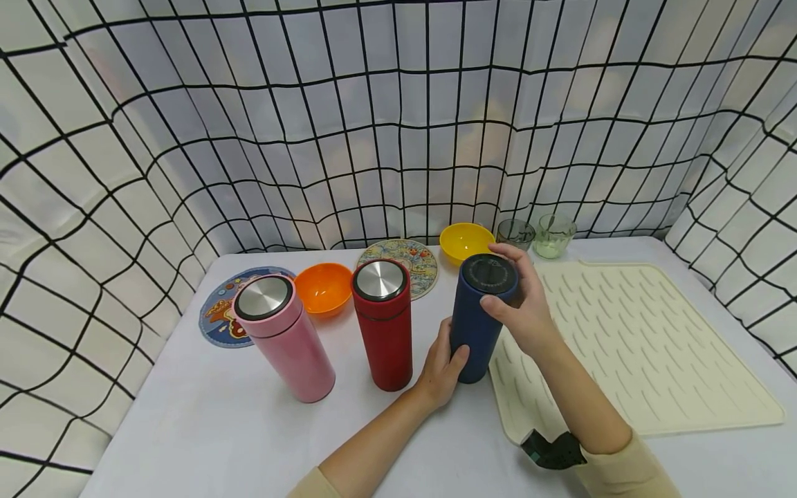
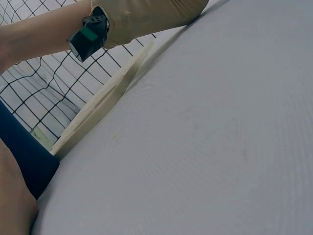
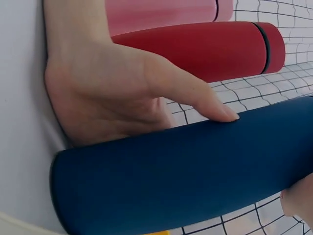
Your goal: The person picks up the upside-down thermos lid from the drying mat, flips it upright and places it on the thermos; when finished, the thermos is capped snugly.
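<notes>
A dark blue thermos [image 1: 474, 332] with a black-topped lid stands on the white table. Around its lower body, my left hand [image 1: 438, 373] grips it with the thumb across the near side; the right wrist view also shows this left hand [image 3: 112, 93] against the blue wall. Up at the lid, my right hand [image 1: 526, 304] holds the thermos between thumb and fingers. Left of it stand a red thermos [image 1: 387, 346] and a pink thermos [image 1: 299, 360], both upright with silver-topped lids. In the left wrist view only the lower part of the blue thermos [image 2: 27, 156] shows.
A cream ribbed mat [image 1: 647, 353] lies right of the blue thermos. Behind are an orange bowl [image 1: 324, 294], a yellow bowl [image 1: 467, 242], two glass cups [image 1: 554, 238], a blue round mat [image 1: 218, 315] and a patterned round mat [image 1: 423, 266]. Black netting [image 1: 398, 128] surrounds the table.
</notes>
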`<state>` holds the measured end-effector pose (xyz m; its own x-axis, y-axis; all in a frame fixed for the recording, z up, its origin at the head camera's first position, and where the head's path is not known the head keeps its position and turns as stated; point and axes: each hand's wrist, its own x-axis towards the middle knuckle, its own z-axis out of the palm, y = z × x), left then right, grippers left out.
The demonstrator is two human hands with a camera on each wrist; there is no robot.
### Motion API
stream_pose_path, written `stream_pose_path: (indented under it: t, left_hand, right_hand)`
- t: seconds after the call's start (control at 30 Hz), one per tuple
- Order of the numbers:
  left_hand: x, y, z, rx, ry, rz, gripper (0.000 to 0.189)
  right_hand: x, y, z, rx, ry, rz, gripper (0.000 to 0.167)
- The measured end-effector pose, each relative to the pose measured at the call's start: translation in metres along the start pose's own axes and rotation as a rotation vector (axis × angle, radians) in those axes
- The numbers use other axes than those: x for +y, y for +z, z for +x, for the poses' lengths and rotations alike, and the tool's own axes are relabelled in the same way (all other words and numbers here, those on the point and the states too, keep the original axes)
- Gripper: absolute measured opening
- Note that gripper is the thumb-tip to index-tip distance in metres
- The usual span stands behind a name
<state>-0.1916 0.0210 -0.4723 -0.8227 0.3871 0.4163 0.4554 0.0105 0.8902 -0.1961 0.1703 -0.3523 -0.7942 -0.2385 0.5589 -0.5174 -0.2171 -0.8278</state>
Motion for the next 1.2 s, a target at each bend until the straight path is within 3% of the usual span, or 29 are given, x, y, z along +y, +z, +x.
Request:
stream_pose_path:
  t: [0.13,0.3,0.6,0.77,0.87,1.0,1.07,1.2]
  left_hand:
    - [-0.001,0.001,0.0,0.003,-0.007,0.005,0.072]
    - [0.0,0.002,0.0,0.001,-0.016,-0.005,0.07]
    - [-0.001,0.003,0.001,0.0,0.004,0.029,0.075]
    - [0.0,0.002,0.001,0.0,-0.016,0.026,0.075]
    - [0.008,0.0,0.001,-0.014,-0.025,0.027,0.074]
    - [0.007,0.0,0.002,-0.026,-0.01,0.041,0.076]
    - [-0.003,0.002,0.002,-0.018,0.006,0.049,0.077]
    - [-0.002,0.002,0.002,-0.021,-0.001,0.047,0.076]
  right_hand:
    - [0.001,-0.002,-0.001,-0.042,0.011,0.011,0.073]
    - [0.0,-0.004,0.0,-0.073,0.022,0.075,0.065]
    - [-0.001,0.002,-0.001,0.031,0.025,0.054,0.063]
    - [-0.004,0.0,0.0,-0.053,0.057,0.101,0.051]
    - [-0.005,-0.004,0.002,-0.097,0.065,0.164,0.048]
    - [-0.004,-0.005,0.002,-0.06,0.032,0.178,0.053]
    - [-0.004,-0.004,0.002,-0.034,0.038,0.167,0.054]
    - [-0.005,-0.003,0.001,-0.061,0.076,0.139,0.055]
